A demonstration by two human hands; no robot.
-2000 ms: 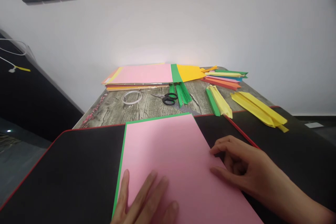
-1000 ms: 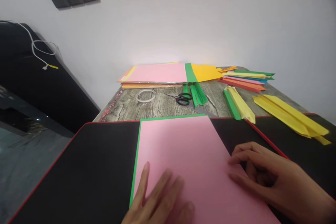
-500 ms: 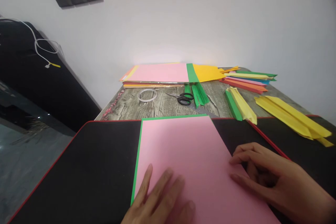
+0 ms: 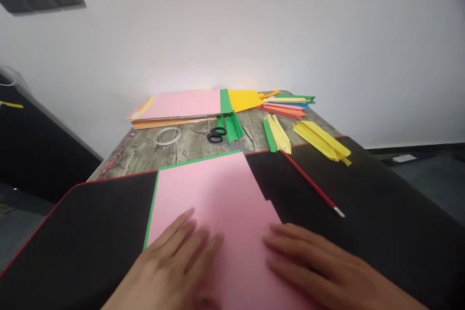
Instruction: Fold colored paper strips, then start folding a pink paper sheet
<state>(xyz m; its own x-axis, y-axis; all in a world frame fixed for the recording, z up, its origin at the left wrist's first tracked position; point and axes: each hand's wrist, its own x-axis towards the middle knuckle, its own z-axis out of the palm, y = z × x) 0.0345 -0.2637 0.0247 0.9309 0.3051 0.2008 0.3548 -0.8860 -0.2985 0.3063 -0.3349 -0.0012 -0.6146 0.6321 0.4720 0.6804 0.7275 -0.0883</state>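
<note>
A pink sheet (image 4: 232, 193) lies over a green sheet (image 4: 199, 159), whose edge shows along the top and left. My left hand (image 4: 178, 256) rests on the left part of the pink sheet, palm down, with its fingers spread. Across the sheet's right edge lies my right hand (image 4: 316, 261), fingers stretched out and a little blurred, holding nothing. A small step shows in the paper's right edge above it.
Beyond the black mat (image 4: 109, 218) are a paper stack (image 4: 185, 104), a tape roll (image 4: 167, 136), black-handled scissors (image 4: 216, 134) and folded green strips (image 4: 234, 126). A red pencil (image 4: 308, 179), yellow folded strips (image 4: 321, 140) and more coloured strips (image 4: 286, 106) lie at the right.
The view has turned right, so the scene sits further left. My right hand has gone from curled fingers at the paper's edge to fingers laid out flat. More of the red pencil shows.
</note>
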